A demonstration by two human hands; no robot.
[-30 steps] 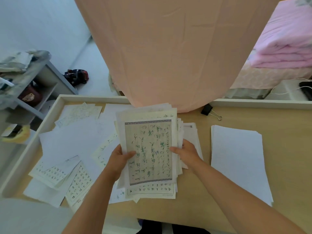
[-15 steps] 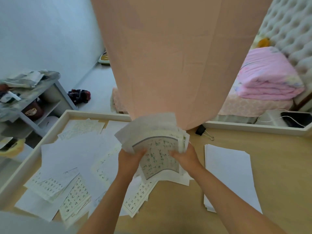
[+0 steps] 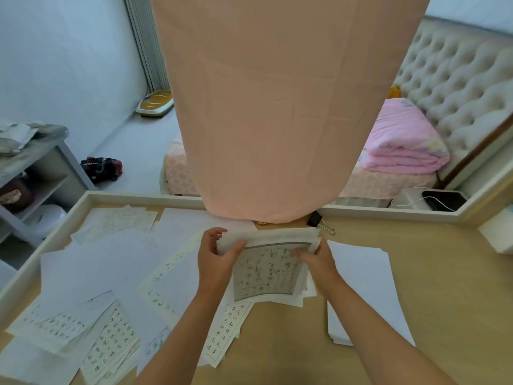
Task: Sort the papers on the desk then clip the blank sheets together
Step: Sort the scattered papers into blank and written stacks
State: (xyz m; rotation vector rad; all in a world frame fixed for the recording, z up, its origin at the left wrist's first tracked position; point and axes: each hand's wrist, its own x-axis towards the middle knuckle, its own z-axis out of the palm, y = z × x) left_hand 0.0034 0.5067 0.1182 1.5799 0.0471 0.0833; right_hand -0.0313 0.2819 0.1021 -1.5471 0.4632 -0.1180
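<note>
Your left grip [image 3: 213,262] and right grip [image 3: 319,258] each clasp the bent bundle of written sheets [image 3: 266,270]; the blank stack [image 3: 361,279] lies just right on the desk [image 3: 430,273].

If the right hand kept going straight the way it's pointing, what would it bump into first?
The stack of written sheets it grips: the right hand points up-left into it. Past that, probably the left hand on the opposite edge, though depth is unclear.

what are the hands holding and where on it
A stack of written sheets, bowed between both hands: the left hand grips its left edge, the right hand its right edge.
</note>
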